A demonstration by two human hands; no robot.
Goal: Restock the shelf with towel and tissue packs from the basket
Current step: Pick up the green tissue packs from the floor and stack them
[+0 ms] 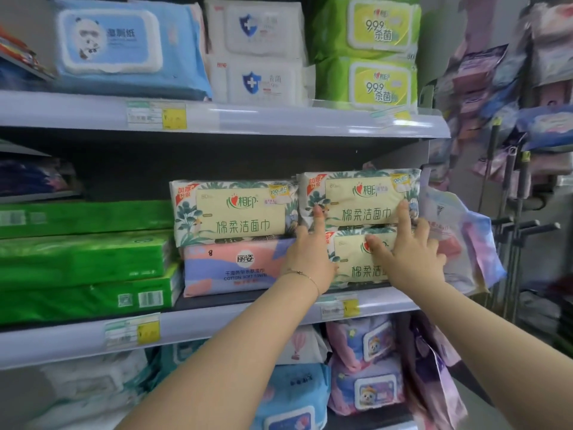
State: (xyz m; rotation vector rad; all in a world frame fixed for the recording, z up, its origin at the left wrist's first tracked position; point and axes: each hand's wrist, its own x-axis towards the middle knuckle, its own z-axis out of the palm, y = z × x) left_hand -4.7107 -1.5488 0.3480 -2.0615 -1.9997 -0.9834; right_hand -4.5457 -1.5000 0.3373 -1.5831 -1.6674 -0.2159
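On the middle shelf [217, 318], two leaf-patterned cotton towel packs are stacked at the right: an upper pack [361, 197] on a lower pack [356, 262]. My left hand [310, 252] presses straight fingers against their left side, index fingertip on the upper pack. On the front of the stack lies my right hand [409, 256], fingers spread, index on the upper pack and thumb on the lower one. A third leaf-patterned pack [232, 211] lies to the left on a pink and purple towel pack [235, 266]. No basket is in view.
Green tissue packs [83, 262] fill the middle shelf's left. Wet-wipe packs in blue [124, 48], white [257, 51] and green [366, 51] sit on the shelf above. More wipes lie below. Soft packets [465, 243] hang at the shelf's right end, beside bare hooks [527, 228].
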